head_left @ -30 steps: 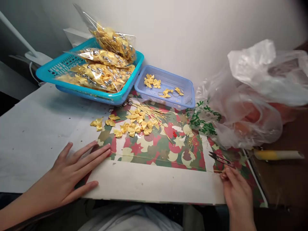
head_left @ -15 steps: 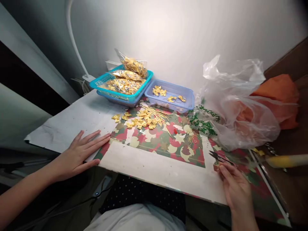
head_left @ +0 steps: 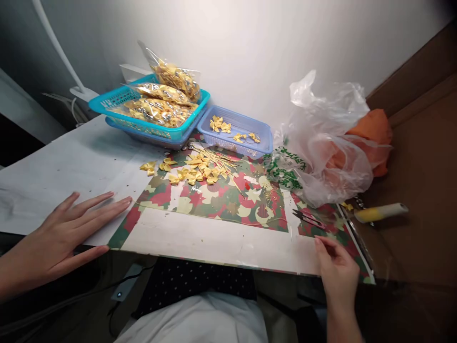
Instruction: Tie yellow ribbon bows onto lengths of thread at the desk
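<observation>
The white table with a red-and-green camouflage-patterned sheet is carrying stacked teal and blue plastic baskets, a periwinkle plastic basket, scattered yellow satin bows and black-bladed snips

Green printed characters mark the lower left part of the translucent plastic bag. Folds crumple and distort the print, and it is too small and blurred to read; the wording cannot be told. Nothing else is legible.
</observation>
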`<state>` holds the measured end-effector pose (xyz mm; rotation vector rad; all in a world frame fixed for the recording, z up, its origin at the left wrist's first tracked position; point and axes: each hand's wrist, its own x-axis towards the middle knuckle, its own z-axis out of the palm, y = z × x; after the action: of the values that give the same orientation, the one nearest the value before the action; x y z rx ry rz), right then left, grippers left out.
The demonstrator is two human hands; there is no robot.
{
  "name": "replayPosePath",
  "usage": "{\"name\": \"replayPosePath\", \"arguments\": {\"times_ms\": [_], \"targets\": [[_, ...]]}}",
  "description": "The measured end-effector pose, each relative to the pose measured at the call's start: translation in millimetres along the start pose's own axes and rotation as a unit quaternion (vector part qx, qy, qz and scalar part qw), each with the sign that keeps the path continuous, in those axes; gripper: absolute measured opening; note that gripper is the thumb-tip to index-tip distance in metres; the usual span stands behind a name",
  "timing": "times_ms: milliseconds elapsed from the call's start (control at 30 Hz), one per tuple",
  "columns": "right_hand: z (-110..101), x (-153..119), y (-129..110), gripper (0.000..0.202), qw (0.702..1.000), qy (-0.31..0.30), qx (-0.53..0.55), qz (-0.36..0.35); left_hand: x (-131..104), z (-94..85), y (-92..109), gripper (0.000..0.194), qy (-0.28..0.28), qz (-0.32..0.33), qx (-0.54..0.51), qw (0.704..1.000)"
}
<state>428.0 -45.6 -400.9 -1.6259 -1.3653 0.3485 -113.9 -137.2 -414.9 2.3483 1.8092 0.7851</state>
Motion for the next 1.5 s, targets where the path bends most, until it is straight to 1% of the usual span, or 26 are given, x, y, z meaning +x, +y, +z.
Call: {"name": "replayPosePath", "arguments": {"times_ms": [67, 100, 167, 200, 267, 333, 400, 433, 533, 633, 700, 767, 933, 1033, 1100, 1167, 1333, 1433, 1500], "targets": [[9, -10, -23, 0.02, 0.994, -0.029, -0.034, -0.104, 2, -2.1, 5, 0.068, 0.001, -0.019, -0.012, 1.0], [17, -16, -38, 0.014, 0.984, -0.057, -0.04, -0.161, 3, -3.4, 9, 0.067, 0.001, -0.029, -0.01, 1.0], [39, -30, -70, 0.006, 0.957, -0.132, -0.027, -0.257, 5, -5.5, 16, 0.064, 0.0, -0.044, 0.01, 0.999], [53, -39, -86, 0.008, 0.942, -0.173, -0.013, -0.287, 5, -6.0, 19, 0.063, 0.001, -0.045, 0.026, 0.999], [82, -55, -115, 0.014, 0.915, -0.238, 0.018, -0.326, 6, -5.8, 22, 0.056, 0.009, -0.036, 0.071, 0.997], [111, -70, -140, 0.019, 0.892, -0.283, 0.034, -0.351, 6, -3.7, 25, 0.045, 0.025, -0.02, 0.114, 0.993], [140, -82, -160, 0.023, 0.871, -0.321, 0.023, -0.37, 7, -0.1, 26, 0.039, 0.035, -0.007, 0.143, 0.989], [153, -87, -168, 0.026, 0.861, -0.337, 0.008, -0.38, 8, 2.0, 27, 0.039, 0.036, -0.007, 0.153, 0.988], [187, -97, -187, 0.039, 0.835, -0.369, -0.057, -0.404, 9, 8.2, 28, 0.048, 0.029, -0.013, 0.183, 0.983], [209, -104, -198, 0.047, 0.82, -0.382, -0.108, -0.412, 9, 12.3, 28, 0.053, 0.025, -0.022, 0.197, 0.98], [217, -107, -200, 0.047, 0.816, -0.387, -0.125, -0.411, 7, 13.5, 28, 0.053, 0.025, -0.032, 0.194, 0.98], [220, -107, -200, 0.045, 0.815, -0.389, -0.133, -0.408, 6, 14.2, 29, 0.053, 0.029, -0.043, 0.19, 0.98], [216, -103, -196, 0.043, 0.816, -0.38, -0.145, -0.412, 7, 15.0, 32, 0.05, 0.048, -0.05, 0.182, 0.981], [213, -97, -199, 0.042, 0.805, -0.391, -0.141, -0.424, 7, 15.3, 33, 0.049, 0.056, -0.045, 0.178, 0.981], [212, -91, -202, 0.04, 0.789, -0.404, -0.133, -0.444, 6, 15.4, 33, 0.049, 0.059, -0.04, 0.174, 0.982], [214, -82, -206, 0.037, 0.766, -0.417, -0.132, -0.471, 6, 15.7, 33, 0.05, 0.063, -0.039, 0.167, 0.983], [222, -57, -208, 0.035, 0.713, -0.439, -0.15, -0.526, 7, 16.7, 35, 0.053, 0.067, -0.064, 0.142, 0.986], [224, -45, -205, 0.035, 0.691, -0.444, -0.15, -0.55, 7, 16.6, 37, 0.054, 0.061, -0.076, 0.136, 0.986], [223, -39, -203, 0.036, 0.685, -0.455, -0.14, -0.551, 6, 16.0, 38, 0.054, 0.058, -0.085, 0.131, 0.986]]}}
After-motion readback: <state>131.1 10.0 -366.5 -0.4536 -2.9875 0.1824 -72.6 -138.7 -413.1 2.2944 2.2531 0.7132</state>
